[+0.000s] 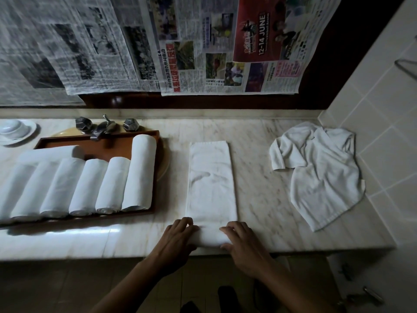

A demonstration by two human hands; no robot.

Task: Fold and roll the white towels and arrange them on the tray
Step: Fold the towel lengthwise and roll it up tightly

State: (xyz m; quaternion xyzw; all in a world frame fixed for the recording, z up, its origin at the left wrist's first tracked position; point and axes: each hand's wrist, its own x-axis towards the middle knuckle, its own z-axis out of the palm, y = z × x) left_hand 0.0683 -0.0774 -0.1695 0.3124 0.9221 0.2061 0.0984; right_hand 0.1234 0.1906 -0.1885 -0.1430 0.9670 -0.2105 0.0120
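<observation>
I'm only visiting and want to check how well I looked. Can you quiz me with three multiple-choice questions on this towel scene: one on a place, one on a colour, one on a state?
1. Where does the crumpled towel lie?
A. On the floor
B. On the counter, right of the folded towel, by the tiled wall
C. Hanging over the tap

2. What colour is the tray?
A. Reddish brown
B. Blue
C. White

3. How far is the folded towel rolled?
A. Fully rolled
B. Only at its near end
C. Not folded at all

Answers:
1 B: it lies on the marble beside the tiles.
2 A: reddish brown shows around the rolled towels.
3 B: the left hand and right hand grip a short roll, while the rest lies flat.
</observation>
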